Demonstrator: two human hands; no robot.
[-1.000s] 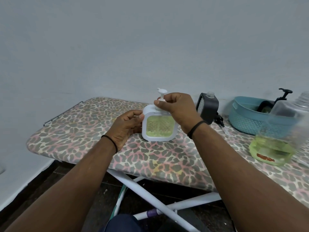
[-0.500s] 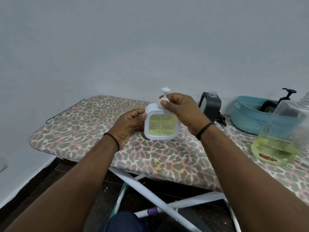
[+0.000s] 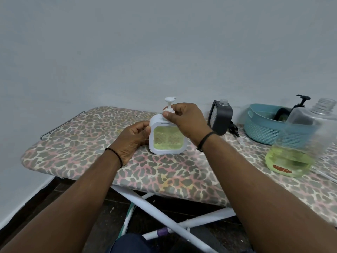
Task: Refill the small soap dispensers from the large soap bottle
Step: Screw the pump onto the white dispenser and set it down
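White dispenser (image 3: 167, 136) stands mid-frame on the ironing board (image 3: 87, 154), nearly full of green soap. Left hand (image 3: 134, 138) grips its side; right hand (image 3: 184, 121) pinches the pump collar (image 3: 168, 111). Best to twist the collar straight and brace the body. Large bottle (image 3: 295, 143) at right edge is blurred; basket (image 3: 262, 126) contents unclear.

- A small white dispenser (image 3: 167, 136), square with rounded corners, stands upright on the patterned board, its window showing pale green soap nearly to the top; its white pump (image 3: 169, 105) is on.
- A dark dispenser (image 3: 220, 118) stands behind it, its neck uncapped.
- The large clear bottle (image 3: 296, 143), capless, holds green soap low down, at right.
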